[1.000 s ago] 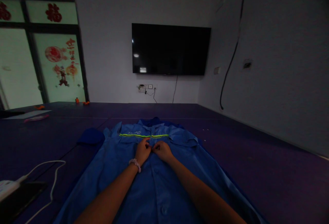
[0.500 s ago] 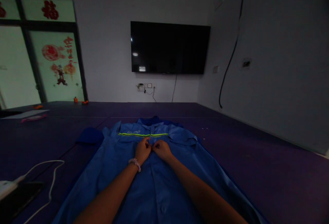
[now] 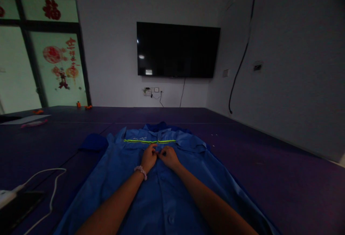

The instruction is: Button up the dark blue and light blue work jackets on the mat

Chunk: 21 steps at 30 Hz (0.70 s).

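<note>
At the near end of the shirt [image 3: 145, 199], a button [image 3: 171, 219] showed on its middle seam. Left of the shirt's near end lay a white cable [image 3: 55, 186], a dark slab [image 3: 24, 203] and a white block [image 3: 5, 198].

The shirt was spread face up beneath your forearms on the purple surface [image 3: 272, 177]. Your left hand [image 3: 148, 157] and right hand [image 3: 169, 157] met at its middle seam, just below the bright stripe [image 3: 140, 141]. Your right thumb and forefinger were pressed together at the tips, seemingly nipping the seam's edge. Your left fingers curled in to the same spot, but you could not tell whether they had closed on cloth; any button there was hidden.

The shirt looked light, soft and limp, apt to wrinkle or slide if tugged, with little in it to break. Its seam seemed the firmest place to take hold: a small pinch at the edge, with the other hand steadying the cloth beside it, should have suited it best.

Left of the shirt's shoulder sat a blue cap [image 3: 93, 142]. Beyond the shirt's collar, a TV [image 3: 178, 50] hung on the wall [image 3: 110, 55].
</note>
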{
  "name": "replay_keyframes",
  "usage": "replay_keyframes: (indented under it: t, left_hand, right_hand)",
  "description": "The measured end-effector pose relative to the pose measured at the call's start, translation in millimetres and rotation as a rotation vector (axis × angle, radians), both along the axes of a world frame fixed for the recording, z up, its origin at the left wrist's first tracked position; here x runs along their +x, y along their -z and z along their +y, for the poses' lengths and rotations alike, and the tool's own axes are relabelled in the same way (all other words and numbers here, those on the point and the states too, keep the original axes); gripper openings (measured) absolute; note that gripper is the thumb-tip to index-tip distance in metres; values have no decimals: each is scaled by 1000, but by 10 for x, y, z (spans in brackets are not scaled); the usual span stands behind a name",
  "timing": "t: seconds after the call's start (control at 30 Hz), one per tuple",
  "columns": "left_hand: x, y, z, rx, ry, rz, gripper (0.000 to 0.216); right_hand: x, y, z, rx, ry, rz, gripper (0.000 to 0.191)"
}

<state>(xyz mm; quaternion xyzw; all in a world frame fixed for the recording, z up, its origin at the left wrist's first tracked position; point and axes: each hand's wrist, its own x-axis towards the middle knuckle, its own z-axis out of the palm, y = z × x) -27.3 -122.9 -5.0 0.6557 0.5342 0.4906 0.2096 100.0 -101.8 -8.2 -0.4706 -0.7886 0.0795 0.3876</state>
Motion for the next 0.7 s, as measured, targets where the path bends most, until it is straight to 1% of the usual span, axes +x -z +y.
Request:
replay_keyframes:
  t: [0.23,0.33,0.43,0.53,0.63,0.7]
  left_hand:
    - [-4,-4,-22,14,53,-52,30]
    - [-3,-21,-42,21,49,-63,27]
    - [8,-49,-62,-1,11,-49,28]
    - [25,-88,-75,-81,-81,5,28]
    - [30,-117,-82,-163,-157,72,16]
    - [23,-120,-89,-194,-149,101,6]
  right_hand:
    - [17,40,39,26,34,-4,11]
    - [17,41,30,29,35,-4,10]
    - [13,27,9,30,26,-5,13]
    - [11,9,-11,27,21,-7,15]
    - [14,1,-22,21,26,-5,14]
    - [16,2,-24,15,29,-3,13]
